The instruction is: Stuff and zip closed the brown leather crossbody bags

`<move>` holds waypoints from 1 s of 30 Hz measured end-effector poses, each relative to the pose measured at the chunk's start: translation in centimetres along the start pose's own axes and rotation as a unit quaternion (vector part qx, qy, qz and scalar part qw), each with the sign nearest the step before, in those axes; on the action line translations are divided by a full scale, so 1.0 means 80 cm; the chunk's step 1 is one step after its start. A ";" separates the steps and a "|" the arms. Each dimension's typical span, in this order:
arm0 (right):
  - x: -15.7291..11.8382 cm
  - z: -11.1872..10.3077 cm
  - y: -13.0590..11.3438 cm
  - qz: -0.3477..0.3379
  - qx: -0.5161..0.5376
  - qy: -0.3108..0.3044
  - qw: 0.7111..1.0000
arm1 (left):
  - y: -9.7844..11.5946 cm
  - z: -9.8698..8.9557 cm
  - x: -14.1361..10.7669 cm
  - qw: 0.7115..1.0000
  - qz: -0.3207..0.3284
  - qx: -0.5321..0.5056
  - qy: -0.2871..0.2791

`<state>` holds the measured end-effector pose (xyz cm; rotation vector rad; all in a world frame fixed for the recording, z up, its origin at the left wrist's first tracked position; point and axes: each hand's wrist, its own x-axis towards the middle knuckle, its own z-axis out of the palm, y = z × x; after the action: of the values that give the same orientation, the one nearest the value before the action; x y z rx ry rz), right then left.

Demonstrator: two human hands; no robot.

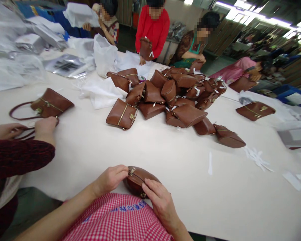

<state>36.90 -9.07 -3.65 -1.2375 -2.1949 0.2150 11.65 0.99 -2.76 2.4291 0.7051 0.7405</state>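
A small brown handbag (140,174) rests at the table's near edge, against my checked apron, with its zipped top facing up. My left hand (112,179) pinches the bag's left end beside a gold zipper pull (132,171). Over the right part of the top, my right hand (160,197) grips the bag, fingers along the zipper line; its thumb is hidden. A gold ring shows below those fingers. Farther up the table, another brown handbag (122,114) with a gold zipper and lock lies in front of a heap of similar bags (154,92).
At the left, a co-worker's hands (43,129) hold the strap of a brown bag (54,103). Several people work across the table (102,147). White wrapping (100,92) lies left of the heap, paper strips (257,157) to the right. One bag (256,110) sits far right.
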 end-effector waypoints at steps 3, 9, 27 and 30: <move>0.001 -0.001 0.000 -0.009 -0.005 0.004 1.000 | 0.004 0.011 0.002 0.999 -0.016 0.021 0.034; 0.002 0.005 0.001 -0.022 -0.033 -0.007 0.999 | 0.007 0.045 0.010 0.982 -0.115 0.057 0.141; 0.001 0.007 0.000 -0.028 -0.052 0.008 0.998 | -0.015 -0.004 0.016 0.999 -0.017 -0.020 -0.047; 0.000 0.008 0.000 -0.029 -0.060 0.006 0.998 | -0.009 0.010 0.015 0.998 -0.060 -0.008 0.004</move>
<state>36.54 -9.01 -4.17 -1.2339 -2.2583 0.0544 12.72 2.01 -3.34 2.3481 0.8359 0.7060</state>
